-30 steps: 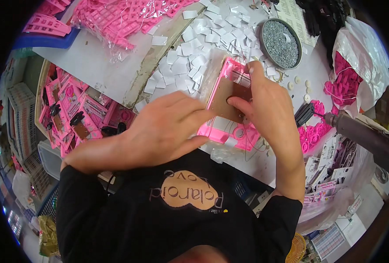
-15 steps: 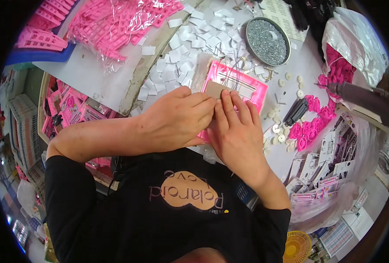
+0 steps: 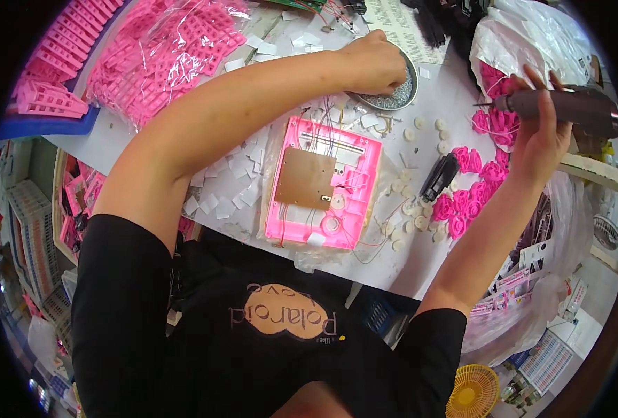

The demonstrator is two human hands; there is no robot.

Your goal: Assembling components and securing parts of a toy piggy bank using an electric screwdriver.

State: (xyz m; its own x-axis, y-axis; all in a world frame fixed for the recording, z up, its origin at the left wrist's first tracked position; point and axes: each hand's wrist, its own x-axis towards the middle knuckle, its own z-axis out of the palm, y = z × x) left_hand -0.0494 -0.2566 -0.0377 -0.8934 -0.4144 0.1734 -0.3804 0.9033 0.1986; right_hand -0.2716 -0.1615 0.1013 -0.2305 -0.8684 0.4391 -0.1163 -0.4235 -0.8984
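My left hand [image 3: 377, 66] reaches to the round dish [image 3: 413, 97] of small silvery metal pieces that look like screws. Its fingers are closed and bent down into the dish, hiding whatever they pinch. On the right, my right hand [image 3: 542, 139] grips a dark electric screwdriver [image 3: 566, 108], its thin bit pointing left. Between my arms, a pink plastic housing [image 3: 368, 181] lies on the table with its inside facing up. A brown circuit board [image 3: 305, 177] rests in it, and thin wires [image 3: 323, 115] run out past its far edge.
White paper pieces [image 3: 218, 184] lie left of the housing. Pale round wheels [image 3: 410, 216], black parts [image 3: 439, 177] and pink parts [image 3: 465, 202] lie to its right. A bag of pink parts [image 3: 162, 56] is far left; a white bag [image 3: 532, 35] stands far right.
Both hands have left the housing: the left went up to the dish, the right went to the screwdriver and took hold of it. The board in the housing is now uncovered.
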